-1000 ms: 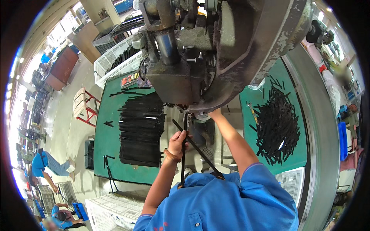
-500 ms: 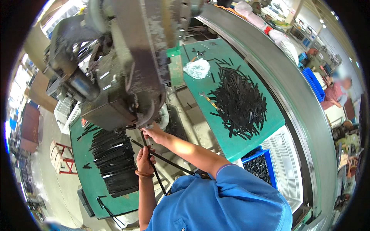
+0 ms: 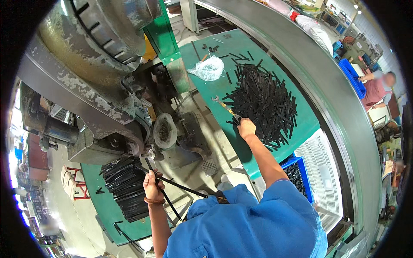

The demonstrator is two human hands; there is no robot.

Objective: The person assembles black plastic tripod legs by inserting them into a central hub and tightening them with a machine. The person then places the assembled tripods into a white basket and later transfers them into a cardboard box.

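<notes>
My left hand is closed around long thin black strips, which cross each other in the fist below the press head. One strip points toward my body and another slants off to the right. My right hand is at the near left edge of a heap of short black strips on the green table. Its fingers are curled, and dark pieces at the fingertips hide what they hold. A wrench with a yellowish handle lies just beyond the right fingertips.
A large worn press fills the upper left. A stack of long black strips lies on the left green table. A clear bag, a blue bin, a white crate and a conveyor stand right. Another person works far right.
My right hand has left the press and moved right to the heap of short strips. My left hand has shifted slightly down and left, still gripping the long strips. The view has turned.
</notes>
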